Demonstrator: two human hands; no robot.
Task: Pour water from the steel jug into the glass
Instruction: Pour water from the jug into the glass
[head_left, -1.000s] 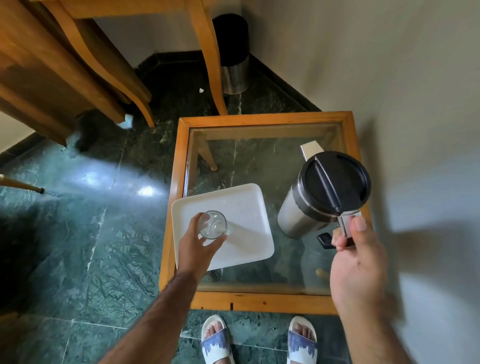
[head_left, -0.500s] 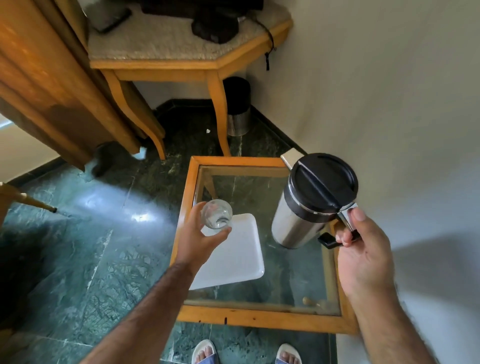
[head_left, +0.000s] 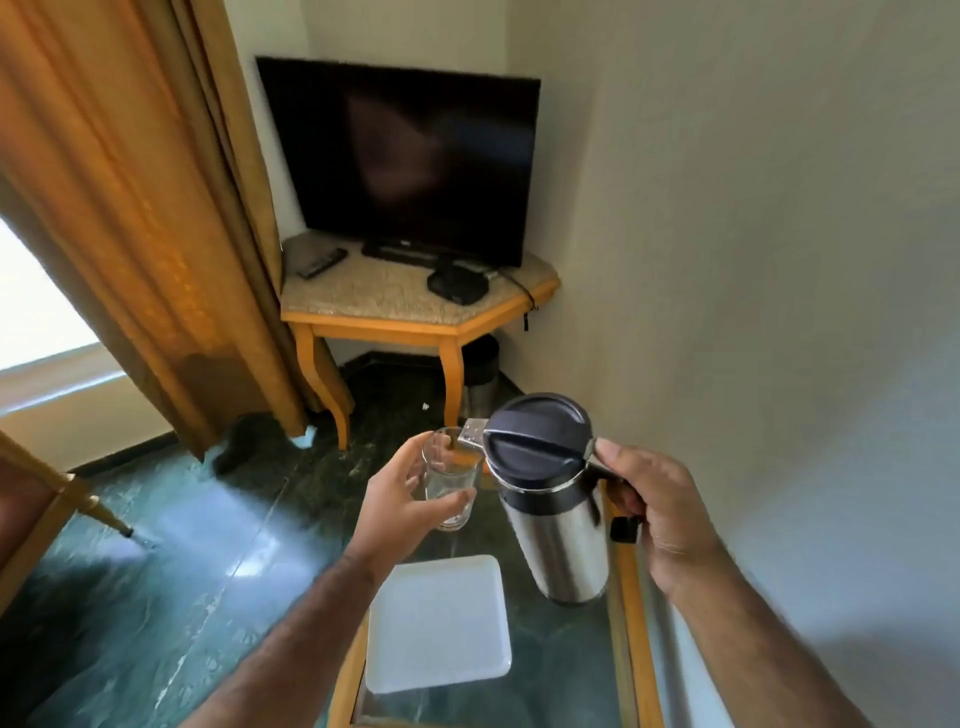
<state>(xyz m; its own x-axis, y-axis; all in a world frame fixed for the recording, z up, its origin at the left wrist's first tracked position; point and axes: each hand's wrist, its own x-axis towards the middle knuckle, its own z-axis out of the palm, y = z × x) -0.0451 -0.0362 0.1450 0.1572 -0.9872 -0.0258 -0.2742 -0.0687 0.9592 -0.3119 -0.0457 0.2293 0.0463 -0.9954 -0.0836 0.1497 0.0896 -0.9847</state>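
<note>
My left hand (head_left: 402, 499) grips a clear drinking glass (head_left: 451, 483) and holds it upright in the air above the glass-topped table (head_left: 626, 603). My right hand (head_left: 657, 512) holds the steel jug (head_left: 558, 525) by its black handle. The jug has a black lid and hangs just right of the glass, tipped slightly toward it. Its metal spout (head_left: 471, 432) sits over the glass rim. Whether water is flowing cannot be made out.
A white square tray (head_left: 439, 629) lies on the table under my hands. A pale wall runs close on the right. Beyond are a corner stand (head_left: 415, 312) with a TV (head_left: 410, 161), a small bin (head_left: 480, 382), an orange curtain (head_left: 130, 208) and green marble floor.
Both hands rose off the table: the glass left the tray and the jug came up beside it, spout now at the glass rim. My view tilted up toward the TV corner.
</note>
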